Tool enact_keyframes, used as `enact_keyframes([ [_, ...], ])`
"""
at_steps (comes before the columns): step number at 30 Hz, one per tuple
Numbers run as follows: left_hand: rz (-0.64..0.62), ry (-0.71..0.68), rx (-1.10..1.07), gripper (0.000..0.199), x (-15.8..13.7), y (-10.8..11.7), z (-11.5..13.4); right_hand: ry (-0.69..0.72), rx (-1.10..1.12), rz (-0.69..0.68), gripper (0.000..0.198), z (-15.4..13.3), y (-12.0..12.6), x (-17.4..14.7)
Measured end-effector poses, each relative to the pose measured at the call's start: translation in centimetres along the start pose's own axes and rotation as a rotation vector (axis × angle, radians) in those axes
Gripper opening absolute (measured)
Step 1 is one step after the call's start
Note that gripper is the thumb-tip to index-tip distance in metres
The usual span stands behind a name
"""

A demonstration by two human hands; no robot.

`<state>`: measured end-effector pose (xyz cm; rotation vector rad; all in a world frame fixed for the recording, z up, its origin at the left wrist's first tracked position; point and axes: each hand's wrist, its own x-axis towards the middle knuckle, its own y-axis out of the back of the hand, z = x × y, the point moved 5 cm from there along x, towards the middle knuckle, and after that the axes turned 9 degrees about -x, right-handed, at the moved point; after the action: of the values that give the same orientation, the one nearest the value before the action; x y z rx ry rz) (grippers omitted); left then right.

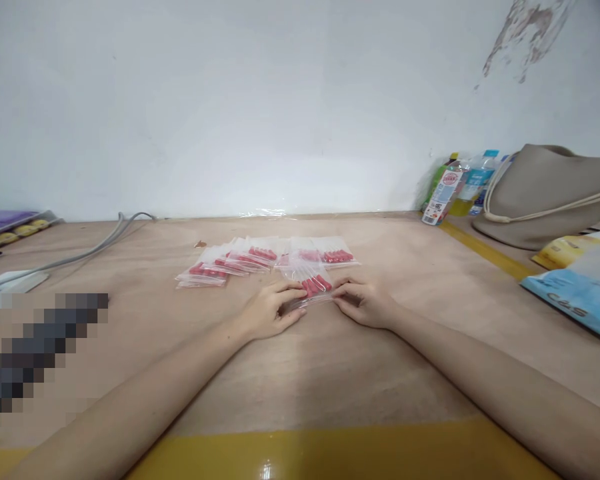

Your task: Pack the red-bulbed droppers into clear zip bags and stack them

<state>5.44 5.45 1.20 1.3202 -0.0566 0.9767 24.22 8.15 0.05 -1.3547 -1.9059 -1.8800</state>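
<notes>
A small clear plastic bag (pixel 312 283) with red pieces inside lies on the wooden table (pixel 300 373) in the middle. My left hand (pixel 269 311) pinches its left edge and my right hand (pixel 363 302) pinches its right edge. Just behind it lies a row of several similar clear bags of red pieces (pixel 260 259), overlapping one another.
A grey cable (pixel 95 248) runs along the far left. Bottles (pixel 455 187) and a beige bag (pixel 550 193) stand at the far right by the white wall. Blue and yellow packets (pixel 580 280) lie at the right edge. A yellow strip (pixel 330 453) marks the near edge.
</notes>
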Motion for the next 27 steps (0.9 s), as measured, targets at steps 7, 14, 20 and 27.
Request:
enact_keyframes([
  [7, 0.016, -0.066, 0.069, 0.026, 0.8, 0.2, -0.7, 0.137, -0.205, 0.141, 0.013, -0.4, 0.4, -0.1],
  [14, 0.086, -0.127, 0.215, 0.015, 1.8, -0.5, -0.2, 0.231, -0.367, 0.106, 0.015, -1.3, 0.1, -0.1],
  [20, 0.062, -0.224, 0.279, 0.019, 1.7, -0.8, 0.1, 0.300, -0.460, 0.113, 0.011, -1.9, 0.4, 0.3],
  [27, 0.105, -0.247, 0.268, 0.015, 1.8, -0.5, 0.5, 0.371, -0.657, 0.131, 0.018, -2.5, 0.3, 0.7],
])
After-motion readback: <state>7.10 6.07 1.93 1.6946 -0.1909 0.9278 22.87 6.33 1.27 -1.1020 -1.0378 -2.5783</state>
